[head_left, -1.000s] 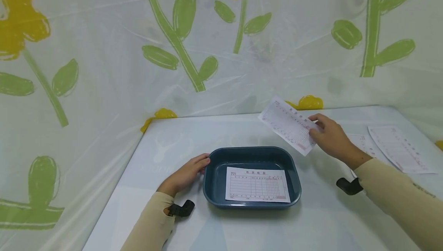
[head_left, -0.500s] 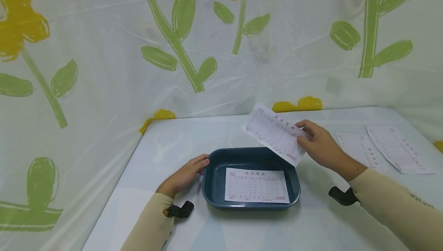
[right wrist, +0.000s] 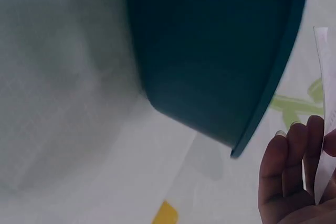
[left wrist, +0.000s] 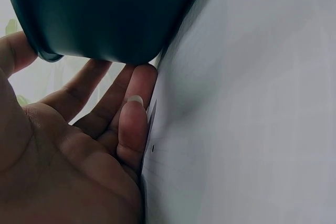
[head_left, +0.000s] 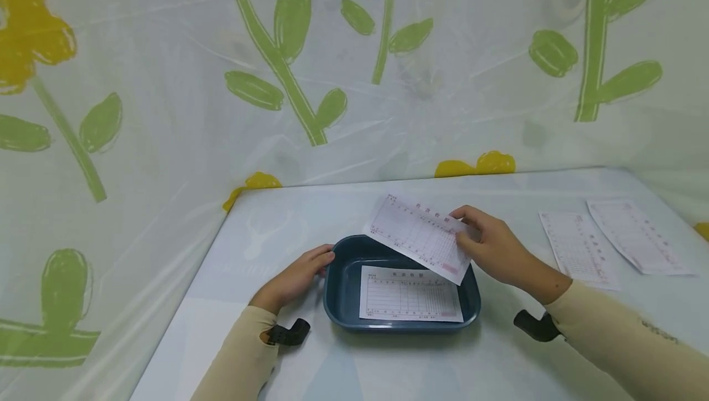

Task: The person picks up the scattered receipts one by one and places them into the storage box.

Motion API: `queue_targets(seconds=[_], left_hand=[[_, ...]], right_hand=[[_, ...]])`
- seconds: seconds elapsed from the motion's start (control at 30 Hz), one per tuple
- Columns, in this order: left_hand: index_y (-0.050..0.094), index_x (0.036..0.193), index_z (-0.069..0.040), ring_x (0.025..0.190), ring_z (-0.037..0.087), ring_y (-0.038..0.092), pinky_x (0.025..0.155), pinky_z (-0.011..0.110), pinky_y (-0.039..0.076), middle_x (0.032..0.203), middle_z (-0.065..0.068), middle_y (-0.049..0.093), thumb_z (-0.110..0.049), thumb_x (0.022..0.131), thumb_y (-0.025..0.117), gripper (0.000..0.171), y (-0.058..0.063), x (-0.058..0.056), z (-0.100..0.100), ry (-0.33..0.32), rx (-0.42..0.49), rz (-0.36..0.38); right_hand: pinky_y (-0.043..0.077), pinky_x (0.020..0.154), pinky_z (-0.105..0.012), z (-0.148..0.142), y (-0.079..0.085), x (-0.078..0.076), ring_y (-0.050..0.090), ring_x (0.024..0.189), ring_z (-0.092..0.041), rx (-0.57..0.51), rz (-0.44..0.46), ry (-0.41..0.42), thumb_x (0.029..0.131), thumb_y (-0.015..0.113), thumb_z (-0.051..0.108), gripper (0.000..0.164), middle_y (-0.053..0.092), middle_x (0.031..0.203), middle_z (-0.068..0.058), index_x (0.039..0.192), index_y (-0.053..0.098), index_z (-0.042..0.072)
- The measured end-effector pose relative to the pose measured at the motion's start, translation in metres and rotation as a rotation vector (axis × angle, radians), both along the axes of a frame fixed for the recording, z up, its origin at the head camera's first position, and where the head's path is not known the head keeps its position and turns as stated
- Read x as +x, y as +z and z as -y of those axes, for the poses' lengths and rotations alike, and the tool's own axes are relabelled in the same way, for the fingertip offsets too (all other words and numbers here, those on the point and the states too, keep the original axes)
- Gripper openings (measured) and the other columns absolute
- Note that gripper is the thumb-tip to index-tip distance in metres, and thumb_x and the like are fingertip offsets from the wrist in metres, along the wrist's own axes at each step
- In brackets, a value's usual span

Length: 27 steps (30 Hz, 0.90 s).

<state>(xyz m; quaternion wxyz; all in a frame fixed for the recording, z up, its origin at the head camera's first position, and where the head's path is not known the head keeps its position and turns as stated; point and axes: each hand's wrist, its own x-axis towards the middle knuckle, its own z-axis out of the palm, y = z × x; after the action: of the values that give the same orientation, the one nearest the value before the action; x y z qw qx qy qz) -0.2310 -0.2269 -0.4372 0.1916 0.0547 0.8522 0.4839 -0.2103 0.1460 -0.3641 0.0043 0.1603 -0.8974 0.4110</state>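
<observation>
My left hand [head_left: 299, 277] holds the left end of a dark teal tray [head_left: 342, 296]. In the left wrist view, one digit reaches the rim and the other fingers lie along the outer wall [left wrist: 105, 14]. A printed white receipt slip [head_left: 411, 305] lies in the tray, its upper right corner hidden. Over the tray's back right part, my right hand [head_left: 495, 250] pinches another receipt slip [head_left: 412, 229] by its right end, tilted. The right wrist view shows this slip edge-on [right wrist: 325, 93] between thumb and fingers, beside the tray's wall [right wrist: 210, 51].
Two more receipt slips lie to the right on the pale table [head_left: 232, 333], a nearer one [head_left: 578, 250] and a farther one [head_left: 637, 235]. Behind the table hangs a flower-printed sheet [head_left: 476, 99]. Black wrist cameras sit at both sleeves.
My right hand has carried its receipt slip left and down, from beyond the tray's back right corner to over the tray. The left hand and tray have stayed in place.
</observation>
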Motion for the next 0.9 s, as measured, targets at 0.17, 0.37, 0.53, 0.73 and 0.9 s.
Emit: queue_targets(seconds=[0.17, 0.37, 0.53, 0.73, 0.9], left_hand=[[0.05, 0.146, -0.02, 0.115, 0.023, 0.051, 0.109, 0.055, 0.033, 0.136, 0.004, 0.057, -0.045, 0.104, 0.041, 0.049, 0.001, 0.001, 0.0, 0.011, 0.0, 0.014], [0.05, 0.146, -0.02, 0.117, 0.024, 0.051, 0.11, 0.054, 0.032, 0.139, 0.004, 0.055, -0.044, 0.105, 0.041, 0.048, 0.001, 0.0, -0.001, -0.002, 0.008, 0.009], [0.05, 0.145, -0.02, 0.116, 0.023, 0.051, 0.109, 0.052, 0.033, 0.138, 0.003, 0.057, -0.042, 0.106, 0.039, 0.047, 0.0, -0.001, -0.001, -0.036, 0.022, 0.0], [0.052, 0.144, -0.02, 0.114, 0.022, 0.052, 0.106, 0.048, 0.035, 0.134, 0.002, 0.059, -0.041, 0.106, 0.038, 0.045, -0.001, -0.002, 0.0, -0.05, 0.023, -0.011], [0.053, 0.142, -0.023, 0.113, 0.021, 0.051, 0.105, 0.048, 0.035, 0.131, 0.0, 0.059, -0.042, 0.106, 0.038, 0.043, 0.0, -0.002, 0.0, -0.046, 0.021, -0.005]], right_hand=[[0.047, 0.059, -0.023, 0.011, -0.009, -0.002, 0.061, 0.083, -0.02, 0.028, -0.023, 0.076, 0.094, 0.051, 0.003, 0.029, 0.066, 0.118, -0.015, 0.122, 0.057, 0.007], [0.041, 0.05, -0.021, 0.024, -0.016, -0.004, 0.059, 0.072, -0.012, 0.037, -0.03, 0.181, 0.092, 0.052, -0.001, 0.029, 0.068, 0.109, -0.01, 0.119, 0.059, 0.007], [0.042, 0.055, -0.021, 0.033, -0.019, -0.004, 0.058, 0.075, -0.011, 0.067, -0.013, 0.222, 0.091, 0.053, 0.0, 0.03, 0.068, 0.111, -0.007, 0.119, 0.06, 0.009], [0.036, 0.049, -0.02, 0.039, -0.025, -0.005, 0.052, 0.061, -0.007, 0.109, 0.026, 0.254, 0.091, 0.054, 0.0, 0.031, 0.066, 0.104, -0.006, 0.12, 0.06, 0.008], [0.035, 0.049, -0.02, 0.042, -0.031, -0.006, 0.046, 0.054, -0.004, 0.174, 0.029, 0.252, 0.091, 0.055, 0.002, 0.03, 0.066, 0.095, -0.001, 0.119, 0.061, 0.01]])
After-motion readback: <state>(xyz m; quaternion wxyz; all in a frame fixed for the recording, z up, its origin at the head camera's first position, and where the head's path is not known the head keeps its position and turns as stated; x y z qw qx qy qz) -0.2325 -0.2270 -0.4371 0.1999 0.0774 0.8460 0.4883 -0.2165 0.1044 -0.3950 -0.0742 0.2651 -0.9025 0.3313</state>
